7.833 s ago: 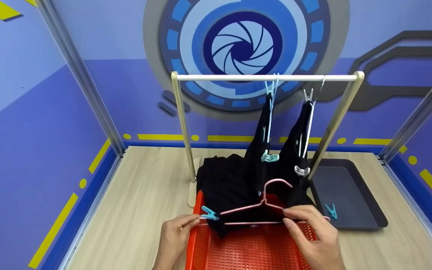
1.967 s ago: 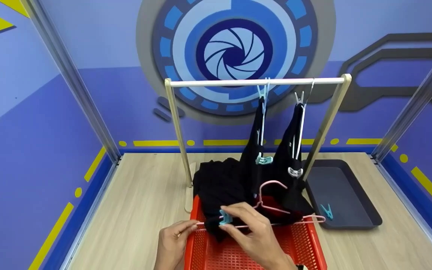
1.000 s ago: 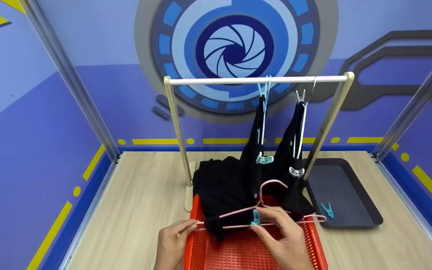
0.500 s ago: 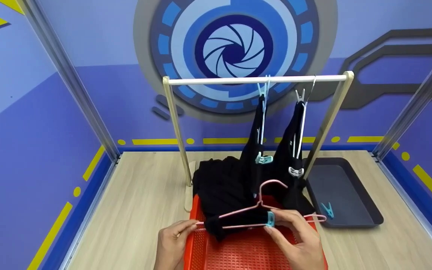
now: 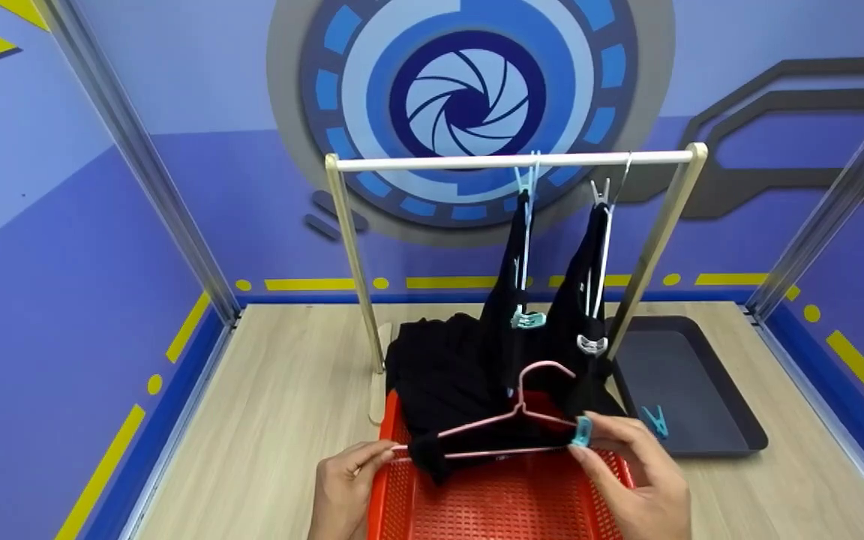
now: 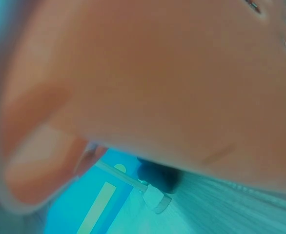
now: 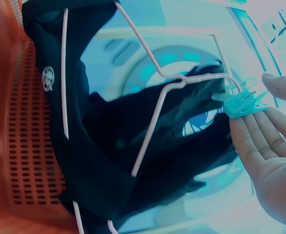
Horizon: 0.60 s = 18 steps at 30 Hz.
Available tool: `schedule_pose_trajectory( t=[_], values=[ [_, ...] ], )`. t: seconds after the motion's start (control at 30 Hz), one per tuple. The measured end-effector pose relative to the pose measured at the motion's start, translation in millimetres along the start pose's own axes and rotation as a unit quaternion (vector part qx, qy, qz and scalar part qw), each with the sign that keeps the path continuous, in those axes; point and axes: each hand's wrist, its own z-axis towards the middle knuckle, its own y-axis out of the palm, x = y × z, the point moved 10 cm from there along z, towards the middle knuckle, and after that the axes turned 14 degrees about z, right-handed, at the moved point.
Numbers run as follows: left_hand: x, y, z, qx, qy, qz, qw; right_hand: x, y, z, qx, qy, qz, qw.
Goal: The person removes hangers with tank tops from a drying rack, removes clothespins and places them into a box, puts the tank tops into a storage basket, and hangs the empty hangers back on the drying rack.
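Note:
A pink hanger [image 5: 477, 425] lies level over the red basket, its hook upward. Its left end is pinched between the thumb and fingers of my left hand [image 5: 346, 480]. Black garment fabric [image 5: 426, 452] is bunched around the hanger near that hand; in the right wrist view the garment [image 7: 84, 170] also shows a small white emblem. At the hanger's right side, my right hand [image 5: 642, 480] pinches a light blue clothespin [image 5: 583, 433], which overlaps the pink wire in the head view. The hanger's right tip is hidden behind that hand. My palm fills most of the left wrist view.
A rack [image 5: 432, 163] stands behind the red basket [image 5: 507, 510], with black garments clipped on a light blue hanger [image 5: 526, 247] and a white hanger [image 5: 606, 262]. Black cloth [image 5: 439, 360] drapes over the basket's back. A dark tray [image 5: 702, 390] at right holds another blue clothespin [image 5: 655, 421].
The clothespin has left the hanger's left end, where it was clipped. My right hand has carried it rightward along the hanger to the right side. My left hand stays at the left end.

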Motion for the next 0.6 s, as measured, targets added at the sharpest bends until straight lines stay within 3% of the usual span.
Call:
schedule_pose_trajectory(
  t=[0.33,0.6],
  values=[
    [-1.9,0.1,-0.4,-0.004,-0.013,0.004,0.9999,6,-28,8,0.035,0.047,-0.055,0.997],
    [-1.3,0.2,-0.2,0.001,-0.003,0.010,0.9999,14,-54,18,0.065,0.089,-0.131,0.985]
  ],
)
